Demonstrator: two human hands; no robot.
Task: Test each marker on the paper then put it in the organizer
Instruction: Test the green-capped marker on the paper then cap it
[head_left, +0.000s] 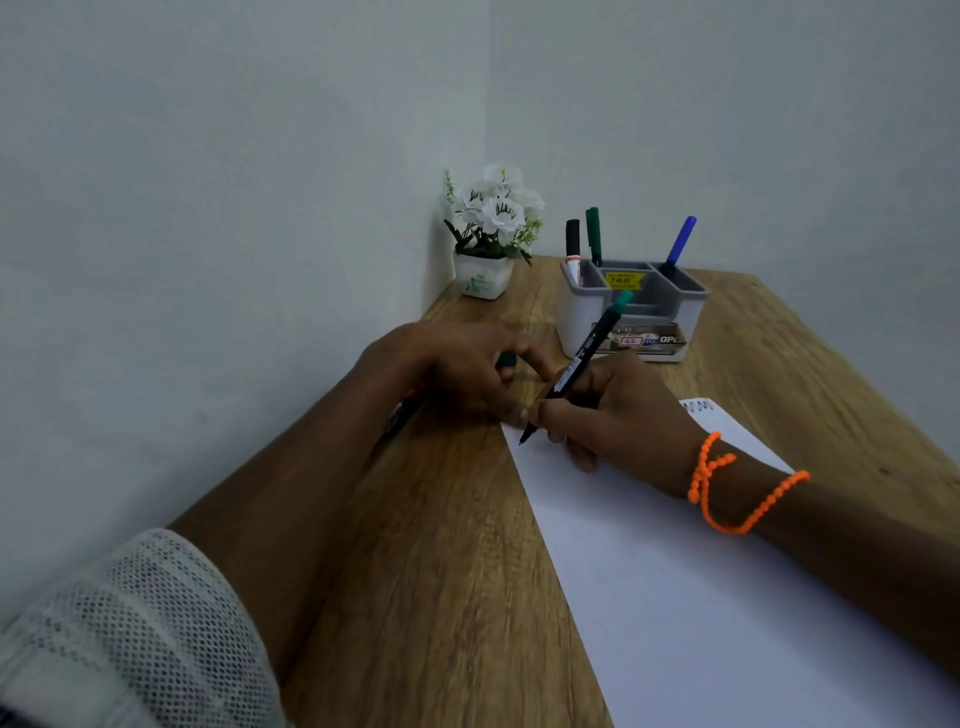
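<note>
My right hand (618, 415) grips an uncapped green-ended marker (579, 364), its tip touching the near-left corner of the white paper (701, 597). My left hand (457, 369) rests beside that corner, fingers curled round a green cap (506, 359). A dark marker (402, 415) lies partly hidden under my left wrist. The grey-and-white organizer (576, 317) stands behind the hands and holds a black-capped marker (572, 241), a green marker (594, 234) and a blue marker (680, 244). A scribble (698, 406) shows on the paper's far corner.
A small white pot of white flowers (491, 234) stands in the table's far-left corner by the wall. The wooden table (441, 571) runs along the wall on the left. An orange bead bracelet (727, 483) circles my right wrist.
</note>
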